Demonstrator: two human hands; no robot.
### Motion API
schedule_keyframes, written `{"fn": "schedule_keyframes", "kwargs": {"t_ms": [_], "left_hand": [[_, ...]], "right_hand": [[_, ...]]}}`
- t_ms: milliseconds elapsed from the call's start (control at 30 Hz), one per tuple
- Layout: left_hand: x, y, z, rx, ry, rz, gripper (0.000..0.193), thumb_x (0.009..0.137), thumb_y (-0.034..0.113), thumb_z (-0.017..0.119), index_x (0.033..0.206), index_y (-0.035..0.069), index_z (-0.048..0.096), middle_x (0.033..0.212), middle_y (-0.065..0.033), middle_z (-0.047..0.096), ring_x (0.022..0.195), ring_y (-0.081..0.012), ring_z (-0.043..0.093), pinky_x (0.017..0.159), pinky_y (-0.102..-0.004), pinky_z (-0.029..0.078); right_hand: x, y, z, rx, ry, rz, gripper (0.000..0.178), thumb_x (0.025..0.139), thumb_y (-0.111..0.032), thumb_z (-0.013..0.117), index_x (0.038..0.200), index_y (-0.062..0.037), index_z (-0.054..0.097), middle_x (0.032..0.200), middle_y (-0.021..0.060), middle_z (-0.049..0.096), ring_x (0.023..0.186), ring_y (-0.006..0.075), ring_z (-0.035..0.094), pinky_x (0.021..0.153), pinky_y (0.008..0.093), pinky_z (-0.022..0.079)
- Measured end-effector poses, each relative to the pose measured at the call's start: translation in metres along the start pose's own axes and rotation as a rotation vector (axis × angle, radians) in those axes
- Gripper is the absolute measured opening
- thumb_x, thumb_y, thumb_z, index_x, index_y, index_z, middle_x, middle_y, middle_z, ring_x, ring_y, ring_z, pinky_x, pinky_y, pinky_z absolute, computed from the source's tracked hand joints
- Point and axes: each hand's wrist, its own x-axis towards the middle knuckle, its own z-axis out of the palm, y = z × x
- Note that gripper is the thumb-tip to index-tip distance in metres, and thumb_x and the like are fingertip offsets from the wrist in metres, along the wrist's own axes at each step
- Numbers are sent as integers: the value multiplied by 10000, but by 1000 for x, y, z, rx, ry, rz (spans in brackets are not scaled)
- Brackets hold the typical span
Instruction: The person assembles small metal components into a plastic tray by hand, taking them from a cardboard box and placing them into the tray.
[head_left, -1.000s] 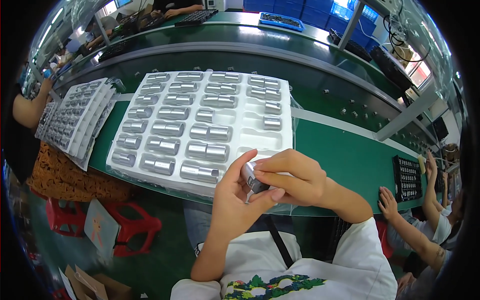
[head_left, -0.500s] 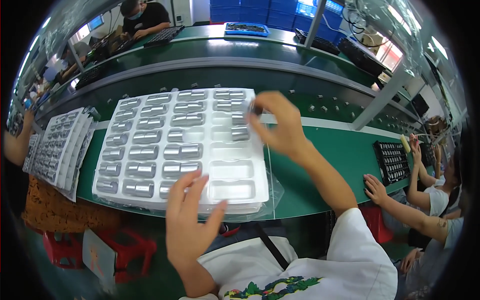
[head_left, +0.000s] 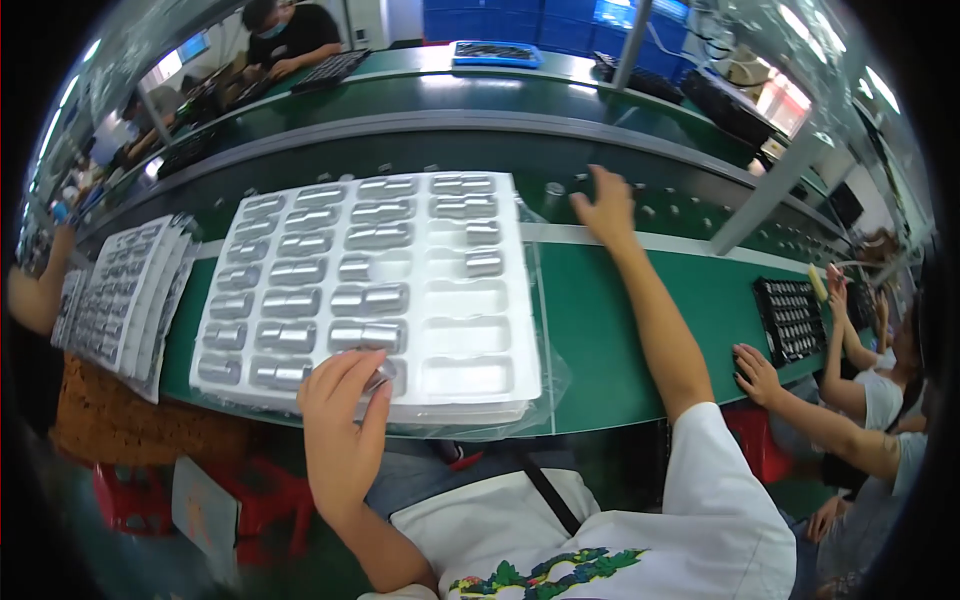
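A white plastic tray (head_left: pixel 466 377) lies before me, its pockets holding shiny silver metal cylinders (head_left: pixel 368 298), many in end-to-end pairs. Several pockets in its right column are bare; two of them hold a single cylinder (head_left: pixel 484 262). At the tray's near edge, my left hand (head_left: pixel 345 405) is closed, thumb and fingers pinching a cylinder (head_left: pixel 380 376) at its pocket. My right hand (head_left: pixel 610 208) reaches over the dark green belt, open, fingers apart and holding nothing. Just left of it, an upright cylinder (head_left: pixel 554 192) stands on the belt.
Small metal parts (head_left: pixel 672 208) are scattered along the belt to the right. More filled trays (head_left: pixel 125 290) are stacked at the left. A black tray of parts (head_left: pixel 790 318) lies at the right, near a co-worker's hand (head_left: pixel 757 376). A metal post (head_left: pixel 770 190) rises beyond.
My right hand has moved from the tray's right edge out over the belt and opened, leaving a cylinder standing there. My left hand has shifted left and closed on a cylinder.
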Motion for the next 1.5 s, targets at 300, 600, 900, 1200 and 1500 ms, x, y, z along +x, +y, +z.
{"fn": "schedule_keyframes", "kwargs": {"t_ms": [300, 600, 900, 1200, 1500], "left_hand": [[6, 18, 17, -318, 239, 49, 459, 724, -72, 758, 1160, -1, 637, 1062, -112, 640, 1024, -225, 626, 895, -320, 491], [9, 19, 39, -1202, 47, -288, 386, 895, -20, 675, 1273, -50, 605, 1127, -93, 611, 1046, -166, 610, 849, -324, 550], [10, 15, 47, -1380, 163, -327, 362, 911, -5, 661, 1260, -23, 567, 1149, -136, 642, 1015, -198, 651, 843, -312, 545], [11, 25, 53, -1538, 201, -372, 395, 853, -59, 721, 1232, -35, 611, 1125, -135, 668, 994, -164, 648, 856, -283, 544], [7, 29, 55, -1586, 87, -389, 402, 869, -77, 692, 1258, -63, 595, 1154, -145, 664, 1034, -161, 646, 891, -276, 541]], "right_hand": [[-7, 68, 13, 52, -56, 227, 453, 853, -329, 716, 1141, 3, 608, 980, 192, 686, 909, 404, 660, 842, 496, 513], [-3, 38, 2, 306, -42, 242, 425, 836, -258, 778, 1101, 36, 623, 976, 161, 714, 873, 287, 696, 782, 372, 545], [-16, -150, -128, 1672, -534, 252, 333, 1029, -197, 558, 1245, 56, 578, 1043, 90, 668, 893, 120, 615, 778, 231, 519], [-93, -214, -166, 1323, -670, -285, 493, 725, 18, 847, 1182, 33, 661, 1053, 140, 648, 871, 167, 657, 756, 269, 561], [-111, -221, -155, 1097, -230, -648, 451, 669, -108, 914, 1055, 20, 719, 1009, 144, 664, 834, 200, 671, 687, 270, 565]]}}
